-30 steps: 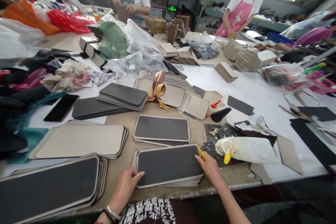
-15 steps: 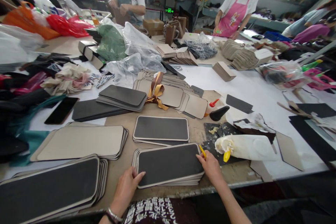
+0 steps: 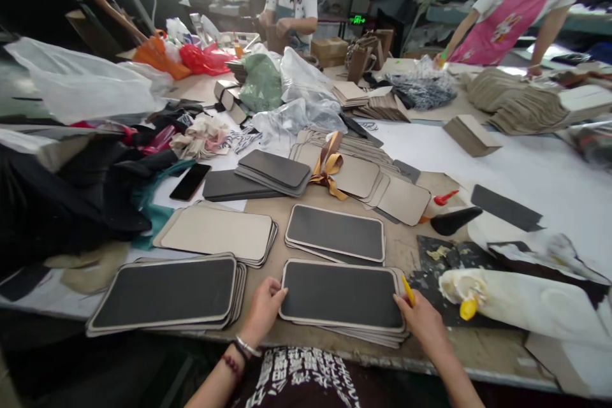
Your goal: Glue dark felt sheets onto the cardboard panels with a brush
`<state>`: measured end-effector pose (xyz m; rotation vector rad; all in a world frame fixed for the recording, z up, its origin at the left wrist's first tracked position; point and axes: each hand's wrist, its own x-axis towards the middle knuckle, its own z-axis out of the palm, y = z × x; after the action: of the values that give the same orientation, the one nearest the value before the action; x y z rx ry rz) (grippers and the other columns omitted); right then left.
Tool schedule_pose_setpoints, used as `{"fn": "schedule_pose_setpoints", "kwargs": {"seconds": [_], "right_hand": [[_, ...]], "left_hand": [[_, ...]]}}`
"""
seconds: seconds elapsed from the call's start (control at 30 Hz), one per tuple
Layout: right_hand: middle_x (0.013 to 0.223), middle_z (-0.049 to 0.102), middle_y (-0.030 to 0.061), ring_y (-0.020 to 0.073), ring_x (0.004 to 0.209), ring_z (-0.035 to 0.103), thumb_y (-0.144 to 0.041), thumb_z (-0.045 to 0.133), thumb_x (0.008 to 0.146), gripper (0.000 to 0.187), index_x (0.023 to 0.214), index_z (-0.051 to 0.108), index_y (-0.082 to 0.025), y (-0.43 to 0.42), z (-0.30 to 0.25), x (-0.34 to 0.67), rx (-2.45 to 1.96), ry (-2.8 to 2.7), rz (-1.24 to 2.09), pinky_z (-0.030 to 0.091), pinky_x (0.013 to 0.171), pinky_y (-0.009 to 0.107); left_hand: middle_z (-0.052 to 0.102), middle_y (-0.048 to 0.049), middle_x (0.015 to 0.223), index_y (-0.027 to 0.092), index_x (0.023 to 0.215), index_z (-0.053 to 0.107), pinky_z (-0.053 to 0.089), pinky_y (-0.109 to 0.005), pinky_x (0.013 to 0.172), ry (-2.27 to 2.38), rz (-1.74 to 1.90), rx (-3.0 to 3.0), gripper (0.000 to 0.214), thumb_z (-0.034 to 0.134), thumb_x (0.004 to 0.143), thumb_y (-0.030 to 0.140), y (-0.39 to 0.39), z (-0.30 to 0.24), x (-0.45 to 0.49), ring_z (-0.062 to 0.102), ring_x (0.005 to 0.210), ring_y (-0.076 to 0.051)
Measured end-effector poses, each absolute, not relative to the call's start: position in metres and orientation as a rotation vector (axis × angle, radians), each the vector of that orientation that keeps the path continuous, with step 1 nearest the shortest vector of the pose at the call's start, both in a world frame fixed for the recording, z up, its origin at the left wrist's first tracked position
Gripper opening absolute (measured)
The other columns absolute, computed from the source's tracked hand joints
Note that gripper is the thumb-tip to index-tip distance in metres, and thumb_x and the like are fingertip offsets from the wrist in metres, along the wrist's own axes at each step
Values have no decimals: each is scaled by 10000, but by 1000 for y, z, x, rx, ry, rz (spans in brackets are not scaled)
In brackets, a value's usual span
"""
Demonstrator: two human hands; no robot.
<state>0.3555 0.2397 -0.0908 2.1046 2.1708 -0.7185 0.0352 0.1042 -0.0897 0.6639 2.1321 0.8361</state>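
A dark panel with a pale border point(image 3: 342, 293) lies on top of a stack of similar panels point(image 3: 354, 329) at the table's front edge. At its left edge, my left hand point(image 3: 262, 311) is closed, thumb and fingers pinching the rim. My right hand point(image 3: 424, 324) holds a thin yellow stick point(image 3: 408, 291), pointing up between the fingers, while its fingertips touch the panel's right edge. Behind sits another small pile of dark panels point(image 3: 335, 233). To the left are a stack of dark panels point(image 3: 167, 293) and a pile of beige ones point(image 3: 217, 233).
Right of my hands, a white bottle point(image 3: 526, 293) with a yellow tip lies by a glue-stained dark board point(image 3: 430, 261). A phone point(image 3: 190, 182), grey panels point(image 3: 275, 169), a brown ribbon point(image 3: 329, 166) and plastic bags point(image 3: 306, 89) lie farther back. Co-workers stand across the table.
The view has swung left, so the table's things appear farther right. My left hand has gone from the panel's front left corner to its left edge. The right hand still holds the yellow stick.
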Motion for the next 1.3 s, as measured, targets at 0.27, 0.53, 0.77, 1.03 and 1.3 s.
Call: {"fn": "schedule_pose_setpoints", "kwargs": {"seconds": [0.27,0.53,0.77,1.03,1.3], "right_hand": [[700,654,29,202,715,637,-300,465,781,143,743,569,-211,226,-86,342,2197,2119,-746,411,631,240],[638,626,2,183,643,608,-317,545,754,152,656,481,-220,224,-89,334,2287,2051,-796,403,604,238],[638,616,4,186,651,594,-322,561,722,151,647,482,-218,224,-92,336,2309,2051,-832,394,613,246],[610,608,5,186,631,580,-323,567,699,152,627,485,-217,224,-93,335,2338,2050,-893,384,607,248],[583,587,7,204,635,592,-329,559,703,179,588,473,-222,230,-78,340,2371,1993,-1053,388,604,259]], "left_hand": [[484,38,474,195,577,491,329,-244,417,1939,881,492,435,610,442,592,106,-91,11,448,442,-132],[635,-31,597,136,679,644,378,-259,484,1858,827,474,498,626,456,581,109,-79,8,538,558,-169],[671,-58,653,116,697,667,388,-257,517,1834,821,491,504,629,467,564,108,-85,4,555,595,-174],[670,-64,659,106,698,671,389,-251,509,1835,825,496,532,642,453,577,108,-87,3,561,596,-173],[646,-47,611,120,673,662,374,-257,491,1844,814,492,524,636,445,591,109,-87,3,529,551,-162]]}}
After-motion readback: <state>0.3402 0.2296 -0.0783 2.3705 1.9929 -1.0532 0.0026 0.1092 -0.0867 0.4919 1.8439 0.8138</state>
